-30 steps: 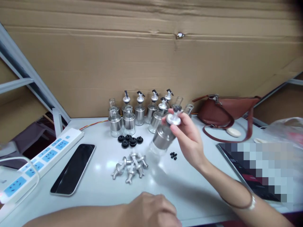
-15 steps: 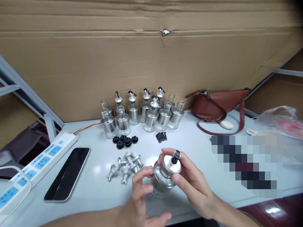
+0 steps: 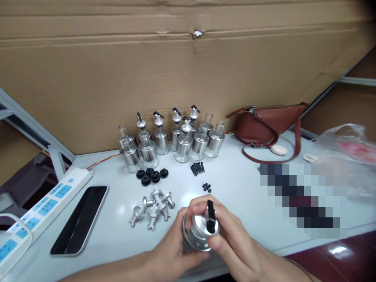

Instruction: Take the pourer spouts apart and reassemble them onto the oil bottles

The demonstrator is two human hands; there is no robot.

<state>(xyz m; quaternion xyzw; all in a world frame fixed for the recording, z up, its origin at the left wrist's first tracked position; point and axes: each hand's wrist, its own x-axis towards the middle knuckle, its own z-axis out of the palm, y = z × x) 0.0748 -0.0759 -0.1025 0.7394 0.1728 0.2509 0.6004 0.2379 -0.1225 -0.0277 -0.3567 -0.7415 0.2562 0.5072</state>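
A glass bottle with a metal band [image 3: 190, 239] is tilted toward me near the front edge. My left hand [image 3: 173, 244] is wrapped round its body. On its neck sits a silver pour spout with a black flip lid [image 3: 210, 219], gripped between the thumb and fingers of my right hand [image 3: 232, 231]. Beyond my hands lie several tiny black caps [image 3: 206, 187] and a small bunch of black levers [image 3: 197, 168]. To the left are a pile of silver spout pieces [image 3: 154, 207] and several round black stoppers [image 3: 152, 176].
Several banded bottles [image 3: 148, 154] stand at the back, some with spouts. A phone [image 3: 80, 219] and a white power strip [image 3: 44, 211] lie left. At right are a brown handbag [image 3: 267, 127], a white oval object [image 3: 279, 150], a plastic bag [image 3: 346, 152] and a blurred-out patch. Cardboard [image 3: 147, 74] rises behind.
My left hand has closed round the bottle's body; before, its fingers were spread beside it. The bottle has come slightly nearer and tilts more, and the tiny black caps now show.
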